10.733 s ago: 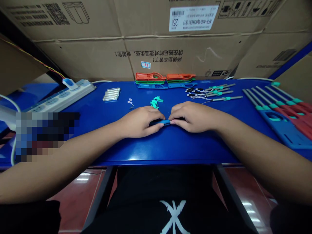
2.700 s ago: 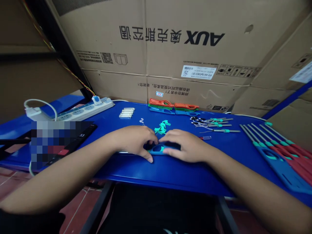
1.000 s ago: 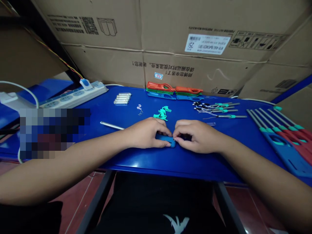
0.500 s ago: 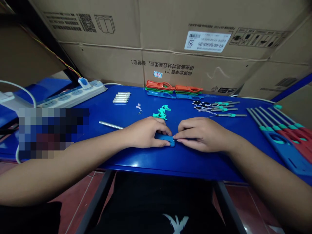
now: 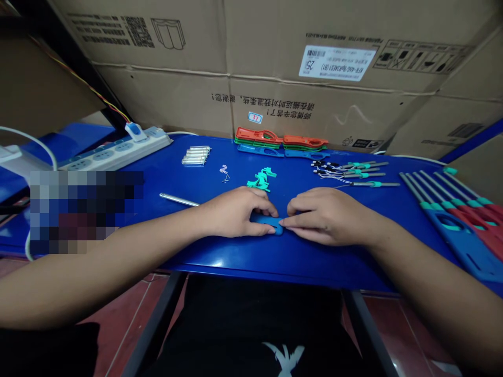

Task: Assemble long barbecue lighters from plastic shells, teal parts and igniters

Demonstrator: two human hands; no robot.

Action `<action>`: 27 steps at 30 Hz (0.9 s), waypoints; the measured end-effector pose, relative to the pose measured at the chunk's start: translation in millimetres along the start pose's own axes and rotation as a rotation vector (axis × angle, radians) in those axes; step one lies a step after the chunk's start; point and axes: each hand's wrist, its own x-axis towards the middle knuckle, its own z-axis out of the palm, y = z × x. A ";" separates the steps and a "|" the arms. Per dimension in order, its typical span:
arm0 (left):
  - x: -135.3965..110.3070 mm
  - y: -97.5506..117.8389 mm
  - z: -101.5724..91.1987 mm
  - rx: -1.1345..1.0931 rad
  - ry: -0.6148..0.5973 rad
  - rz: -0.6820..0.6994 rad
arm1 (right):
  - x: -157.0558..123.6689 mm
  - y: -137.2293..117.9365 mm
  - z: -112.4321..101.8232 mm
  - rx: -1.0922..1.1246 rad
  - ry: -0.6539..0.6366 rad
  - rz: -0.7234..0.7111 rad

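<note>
My left hand (image 5: pixel 236 212) and my right hand (image 5: pixel 328 217) meet at the middle of the blue table, both pinching a small blue plastic part (image 5: pixel 269 223). Much of that part is hidden by my fingers. A thin metal rod (image 5: pixel 178 199) lies just beyond my left hand, apart from it. Above my hands sits a small heap of teal plastic clips (image 5: pixel 261 179). Further left are several short metal tubes (image 5: pixel 195 155) and tiny wire springs (image 5: pixel 223 173).
Orange, green and blue plastic handles (image 5: pixel 281 140) are stacked along the back edge. Wired rods (image 5: pixel 353 173) and blue-and-red assemblies (image 5: pixel 463 241) lie to the right. A white power strip (image 5: pixel 113 152) sits back left, with cardboard boxes (image 5: pixel 314 104) behind the table.
My right hand has shifted slightly on the blue part, and the view has moved a little. The blue part stays between my fingers in the same place.
</note>
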 end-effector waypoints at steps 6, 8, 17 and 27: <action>-1.0 1.3 -0.3 0.042 0.001 0.001 | -1.1 3.2 3.2 0.049 -0.001 0.012; -1.2 1.8 -0.3 0.045 -0.001 -0.003 | -0.5 2.8 4.2 0.058 -0.005 0.020; -1.5 4.1 -0.8 0.080 0.003 0.010 | 1.5 -1.6 3.3 0.028 -0.037 0.032; -0.6 6.0 4.5 0.149 0.018 -0.025 | 4.2 -5.5 3.3 0.025 -0.082 0.074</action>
